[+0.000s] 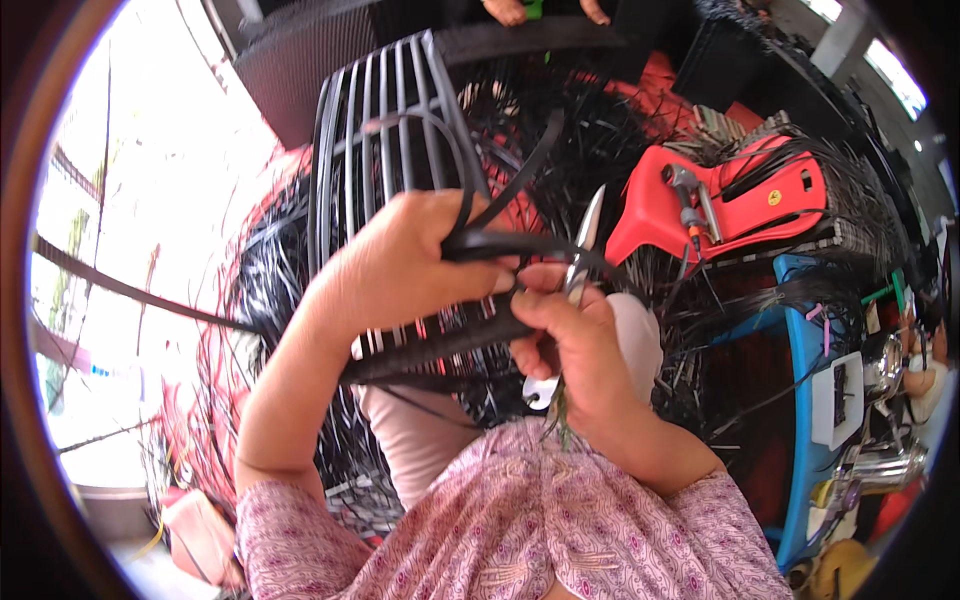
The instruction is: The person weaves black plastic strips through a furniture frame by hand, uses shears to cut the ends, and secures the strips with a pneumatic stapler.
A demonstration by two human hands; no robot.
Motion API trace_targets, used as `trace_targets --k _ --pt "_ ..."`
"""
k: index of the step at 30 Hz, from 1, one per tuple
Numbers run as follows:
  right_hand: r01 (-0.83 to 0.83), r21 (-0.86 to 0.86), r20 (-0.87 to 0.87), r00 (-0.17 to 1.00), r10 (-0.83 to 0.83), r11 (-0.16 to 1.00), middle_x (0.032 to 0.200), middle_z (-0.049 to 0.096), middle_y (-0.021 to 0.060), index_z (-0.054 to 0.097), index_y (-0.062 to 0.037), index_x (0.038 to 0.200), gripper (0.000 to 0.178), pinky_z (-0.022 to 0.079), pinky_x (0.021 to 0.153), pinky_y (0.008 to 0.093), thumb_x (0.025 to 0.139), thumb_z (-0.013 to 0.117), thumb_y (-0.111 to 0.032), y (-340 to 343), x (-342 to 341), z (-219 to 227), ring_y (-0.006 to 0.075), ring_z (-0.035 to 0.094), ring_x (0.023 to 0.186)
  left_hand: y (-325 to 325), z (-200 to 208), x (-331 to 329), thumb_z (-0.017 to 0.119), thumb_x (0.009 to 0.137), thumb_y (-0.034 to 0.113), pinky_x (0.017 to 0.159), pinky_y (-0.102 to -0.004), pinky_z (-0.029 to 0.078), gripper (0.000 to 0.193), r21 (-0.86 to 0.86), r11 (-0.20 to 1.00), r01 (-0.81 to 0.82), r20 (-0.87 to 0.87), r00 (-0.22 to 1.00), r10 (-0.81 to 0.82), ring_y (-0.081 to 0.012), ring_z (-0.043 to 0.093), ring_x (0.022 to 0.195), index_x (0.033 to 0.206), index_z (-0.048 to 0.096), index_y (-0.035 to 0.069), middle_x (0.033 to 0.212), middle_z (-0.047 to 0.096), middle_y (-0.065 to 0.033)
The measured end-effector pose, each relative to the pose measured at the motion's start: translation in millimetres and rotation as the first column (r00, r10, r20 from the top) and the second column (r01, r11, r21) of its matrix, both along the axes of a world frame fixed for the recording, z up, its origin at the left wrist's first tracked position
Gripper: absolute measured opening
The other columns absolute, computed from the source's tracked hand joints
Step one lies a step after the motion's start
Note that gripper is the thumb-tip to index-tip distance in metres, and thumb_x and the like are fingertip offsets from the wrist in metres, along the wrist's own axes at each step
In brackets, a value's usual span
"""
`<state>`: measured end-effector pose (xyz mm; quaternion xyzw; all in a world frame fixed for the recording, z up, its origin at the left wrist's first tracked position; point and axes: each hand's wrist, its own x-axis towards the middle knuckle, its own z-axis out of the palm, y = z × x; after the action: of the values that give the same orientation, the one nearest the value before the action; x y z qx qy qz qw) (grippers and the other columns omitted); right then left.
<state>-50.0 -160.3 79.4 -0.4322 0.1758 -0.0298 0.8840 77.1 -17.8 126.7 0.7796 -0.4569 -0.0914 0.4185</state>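
Note:
A black slatted frame (385,90) leans across my lap, with a wrapped black bar (430,345) along its near end. Over this bar, my left hand (395,265) is closed around flat black plastic strips (500,243), whose loose ends loop upward. My right hand (580,345) meets it from the right, fingers pinched at the strip by the bar. Scissors (592,220) are tucked in that same hand, blades pointing up and away, one pale handle showing below the fingers. The exact pinch point is partly hidden by my fingers.
A red plastic chair seat (650,185) at the right carries a power tool (690,205). Nearer stands a blue-edged table (800,400) with a white tray (822,400) and metal cups (885,465). Tangled black strips (280,240) cover the floor. Another person's hand (505,12) shows at the top.

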Motion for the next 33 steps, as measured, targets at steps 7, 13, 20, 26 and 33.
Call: trace_targets --k 7,13,20,26,33 --pt "-0.07 0.034 0.064 0.996 0.068 0.997 0.063 0.055 0.0012 0.06 -0.0036 0.09 0.014 0.032 0.038 0.0198 0.089 0.065 -0.017 -2 -1 -1 0.0053 0.047 0.044 -4 8 -9 0.072 0.07 0.003 0.056 -0.0315 0.047 0.017 -0.08 0.985 0.153 0.29 0.949 -0.124 -0.023 0.063 0.061 0.085 0.064 0.002 0.073 0.062 -0.0083" --pt "-0.142 0.06 0.214 0.969 0.126 0.988 0.063 0.058 0.0031 0.058 -0.0041 0.102 0.021 0.036 0.039 0.0193 0.088 0.066 -0.018 -9 -3 -10 0.0071 0.051 0.046 0 20 -29 0.069 0.072 0.006 0.066 -0.0367 0.053 0.047 0.051 0.984 0.173 0.404 0.897 -0.179 -0.0296 0.066 0.077 0.119 0.065 0.011 0.088 0.065 -0.0093" --pt "-0.068 0.036 0.103 0.993 0.064 0.997 0.088 0.066 0.0027 0.057 -0.008 0.111 0.03 0.051 0.055 0.0177 0.086 0.071 -0.018 -5 -1 -25 0.0072 0.063 0.065 -2 16 -44 0.072 0.058 0.003 0.057 -0.035 0.051 0.045 0.117 0.992 0.049 0.548 0.83 -0.106 -0.023 0.067 0.071 0.103 0.068 0.007 0.079 0.064 -0.0035" --pt "-0.206 0.179 0.321 0.936 0.141 0.962 0.082 0.062 0.0041 0.05 -0.0034 0.115 0.04 0.042 0.045 0.0171 0.085 0.072 -0.018 -8 2 -33 0.0074 0.057 0.058 1 18 -45 0.071 0.055 -0.001 0.054 -0.0346 0.049 0.048 0.194 0.978 0.077 0.617 0.766 -0.183 -0.0228 0.065 0.068 0.103 0.067 0.004 0.083 0.061 -0.0052" --pt "-0.057 0.056 0.12 0.992 0.05 0.997 0.08 0.06 0.001 0.057 -0.0065 0.108 0.025 0.043 0.047 0.0196 0.087 0.069 -0.014 -1 -2 -23 0.0061 0.056 0.058 1 25 -42 0.07 0.067 0.003 0.047 -0.0348 0.05 0.024 0.18 0.983 0.043 0.599 0.788 -0.144 -0.0226 0.062 0.056 0.09 0.062 0.001 0.083 0.051 -0.009"
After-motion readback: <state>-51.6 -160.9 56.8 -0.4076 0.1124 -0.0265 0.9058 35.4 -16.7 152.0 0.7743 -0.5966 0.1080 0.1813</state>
